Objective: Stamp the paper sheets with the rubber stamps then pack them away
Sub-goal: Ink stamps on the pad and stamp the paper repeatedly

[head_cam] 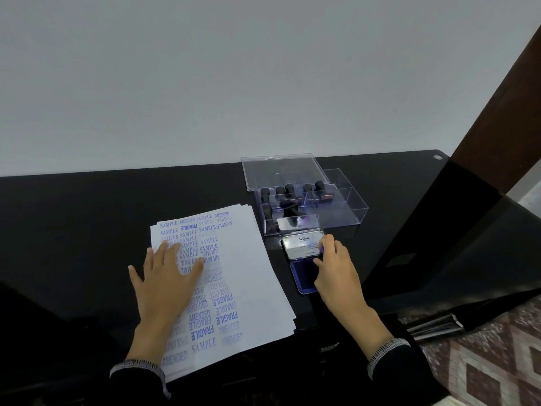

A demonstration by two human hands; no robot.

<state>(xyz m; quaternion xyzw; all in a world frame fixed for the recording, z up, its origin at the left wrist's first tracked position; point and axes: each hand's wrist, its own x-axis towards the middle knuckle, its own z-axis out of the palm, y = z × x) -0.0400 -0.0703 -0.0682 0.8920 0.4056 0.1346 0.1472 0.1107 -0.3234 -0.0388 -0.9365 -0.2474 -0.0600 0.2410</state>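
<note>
A stack of white paper sheets (248,273) lies on the black table, its top sheet covered with blue stamped words. My left hand (167,276) rests flat on the sheets with its fingers spread. To the right lies an open ink pad (303,278) with a blue cushion and a raised silver lid (301,246). My right hand (336,268) pinches the right edge of that lid with curled fingers. Behind the ink pad stands a clear plastic box (345,206) holding several black-handled rubber stamps (289,191).
The box's clear lid (281,171) leans open at its back. The black table (87,215) meets a white wall behind. A dark wooden post (503,106) rises at the right, and a patterned floor (483,361) shows beyond the table's right edge.
</note>
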